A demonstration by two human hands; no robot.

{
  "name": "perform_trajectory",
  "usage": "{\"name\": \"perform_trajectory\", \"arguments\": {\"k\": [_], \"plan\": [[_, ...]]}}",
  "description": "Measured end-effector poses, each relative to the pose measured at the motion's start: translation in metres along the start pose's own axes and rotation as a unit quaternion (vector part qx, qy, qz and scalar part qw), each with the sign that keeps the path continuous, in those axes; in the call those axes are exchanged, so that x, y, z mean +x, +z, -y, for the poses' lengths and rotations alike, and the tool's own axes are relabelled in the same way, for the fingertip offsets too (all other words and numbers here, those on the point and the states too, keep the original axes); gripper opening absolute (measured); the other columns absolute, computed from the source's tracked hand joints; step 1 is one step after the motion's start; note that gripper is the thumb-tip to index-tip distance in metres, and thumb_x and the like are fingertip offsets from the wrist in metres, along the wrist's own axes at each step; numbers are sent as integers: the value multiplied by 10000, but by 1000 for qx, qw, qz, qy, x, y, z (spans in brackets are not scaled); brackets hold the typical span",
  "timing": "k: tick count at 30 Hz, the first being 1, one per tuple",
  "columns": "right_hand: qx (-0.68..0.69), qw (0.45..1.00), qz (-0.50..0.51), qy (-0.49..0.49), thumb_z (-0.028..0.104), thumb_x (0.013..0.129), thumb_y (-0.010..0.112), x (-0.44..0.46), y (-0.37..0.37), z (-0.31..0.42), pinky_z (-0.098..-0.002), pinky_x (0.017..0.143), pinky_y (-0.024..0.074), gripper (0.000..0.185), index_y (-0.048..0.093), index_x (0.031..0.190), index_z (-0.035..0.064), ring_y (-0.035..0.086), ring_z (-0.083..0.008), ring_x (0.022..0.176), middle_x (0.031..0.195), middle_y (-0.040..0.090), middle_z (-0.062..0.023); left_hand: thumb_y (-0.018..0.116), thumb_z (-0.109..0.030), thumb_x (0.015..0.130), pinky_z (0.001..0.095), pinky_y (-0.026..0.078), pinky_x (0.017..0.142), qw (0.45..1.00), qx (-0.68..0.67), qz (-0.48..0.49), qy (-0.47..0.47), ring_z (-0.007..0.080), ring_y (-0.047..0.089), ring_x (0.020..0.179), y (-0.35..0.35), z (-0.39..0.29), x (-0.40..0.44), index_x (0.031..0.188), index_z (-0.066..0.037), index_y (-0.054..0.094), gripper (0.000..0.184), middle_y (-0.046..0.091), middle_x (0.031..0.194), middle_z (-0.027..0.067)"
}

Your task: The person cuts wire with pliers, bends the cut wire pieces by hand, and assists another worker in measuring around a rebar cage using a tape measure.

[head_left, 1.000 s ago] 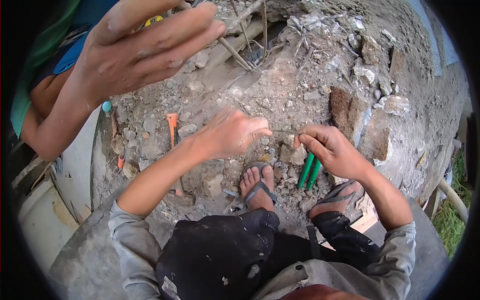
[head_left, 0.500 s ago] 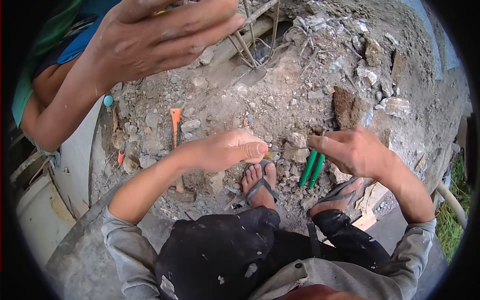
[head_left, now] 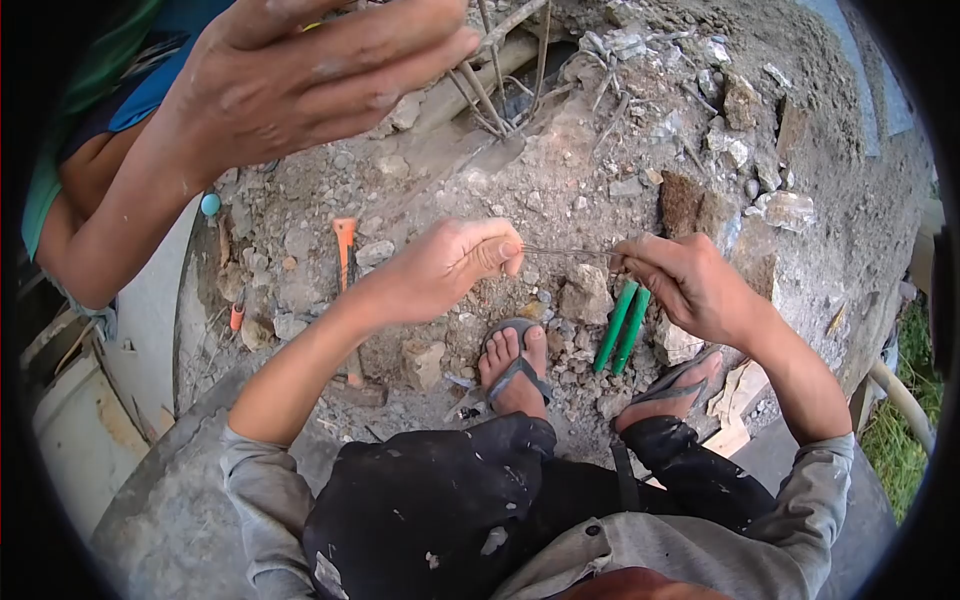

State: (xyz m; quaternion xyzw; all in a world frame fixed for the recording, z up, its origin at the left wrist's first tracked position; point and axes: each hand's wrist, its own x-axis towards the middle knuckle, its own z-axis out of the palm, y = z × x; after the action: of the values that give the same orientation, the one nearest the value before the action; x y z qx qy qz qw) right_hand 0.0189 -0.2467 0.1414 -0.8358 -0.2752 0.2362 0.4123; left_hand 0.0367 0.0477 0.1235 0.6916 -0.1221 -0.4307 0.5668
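A thin wire [head_left: 570,251] in what looks like two strands stretches between my hands above the rubble. My left hand [head_left: 440,268] is closed, pinching one end between thumb and fingers. My right hand [head_left: 695,285] is closed on the other end, its fingertips bent inward. Just below my right hand, a pair of green handles [head_left: 622,328] of a plier-like tool appears to lie on the rubble; its head is hidden behind the hand. Past my left forearm lies a hammer [head_left: 344,240] with an orange and black handle, partly covered by the arm.
Another person's hand [head_left: 300,85] reaches in from the upper left. Bent steel bars [head_left: 490,95] stick up from a hole at the top. Broken stones [head_left: 585,293] and a brown block [head_left: 683,205] cover the ground around my sandalled feet [head_left: 518,365].
Both my hands have risen a little away from my feet, and more of the wire shows between them. The green handles and hammer stay put on the ground.
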Motion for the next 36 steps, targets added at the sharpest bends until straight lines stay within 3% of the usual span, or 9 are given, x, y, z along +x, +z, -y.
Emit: {"name": "perform_trajectory", "arguments": {"k": [6,9,11,15,20,23,27,30,36], "plan": [[37,998,32,37,-35,863,547,3,-7,7,-436,616,465,315,615,1164,29,625,-386,699,798,632,-208,468,-274,1004,322,406,633,974,189,-8,123,209,477,628,-8,10,9,778,-26,531,342,493,679,97],[52,998,17,9,-60,818,569,3,-8,10,-434,605,458,424,617,1221,58,623,-368,675,755,618,-191,445,-321,1022,307,380,602,985,153,64,51,166,438,615,-12,15,7,755,-40,497,391,479,666,54],[24,998,52,-28,-76,774,589,3,-10,9,-423,593,451,482,630,1230,75,603,-347,632,703,592,-161,419,-373,1036,287,357,588,982,-78,170,-32,113,400,628,-9,36,7,750,-62,467,425,452,662,-6],[0,998,64,-10,-82,784,589,6,-7,9,-405,582,444,453,645,1207,68,576,-316,597,665,556,-146,400,-410,1040,256,359,607,962,-170,201,-76,71,408,665,-7,48,8,822,-60,527,432,449,687,-46],[-56,991,-108,48,-8,838,579,29,-7,-10,-437,573,475,371,639,1197,64,613,-350,596,658,592,-187,439,-369,1029,229,380,634,986,76,-148,-21,61,446,681,-37,60,32,1032,-36,617,377,518,739,-31],[-140,973,-169,68,34,854,556,59,1,-29,-452,584,492,295,655,1131,52,627,-371,622,667,609,-204,494,-303,990,244,412,655,964,91,-248,-36,77,501,718,-55,74,54,1036,-28,626,309,576,763,-4],[-210,962,-157,78,78,850,517,107,27,-51,-486,605,521,169,660,926,29,649,-395,687,707,637,-221,542,-227,933,267,450,695,950,147,-273,-45,104,567,779,-62,107,88,1043,-2,647,272,641,818,43],[-225,959,-163,58,93,888,497,131,50,-73,-489,587,519,227,662,1035,43,643,-393,637,700,637,-239,566,-183,899,292,479,722,941,172,-289,-34,144,624,827,-59,139,114,1055,20,662,274,690,911,102],[-220,956,-171,87,82,848,471,164,64,-87,-507,665,531,220,662,947,33,658,-415,738,739,645,-251,575,-153,883,304,500,761,917,148,-362,-81,208,667,875,-61,150,138,1089,22,666,285,703,957,146]]}}
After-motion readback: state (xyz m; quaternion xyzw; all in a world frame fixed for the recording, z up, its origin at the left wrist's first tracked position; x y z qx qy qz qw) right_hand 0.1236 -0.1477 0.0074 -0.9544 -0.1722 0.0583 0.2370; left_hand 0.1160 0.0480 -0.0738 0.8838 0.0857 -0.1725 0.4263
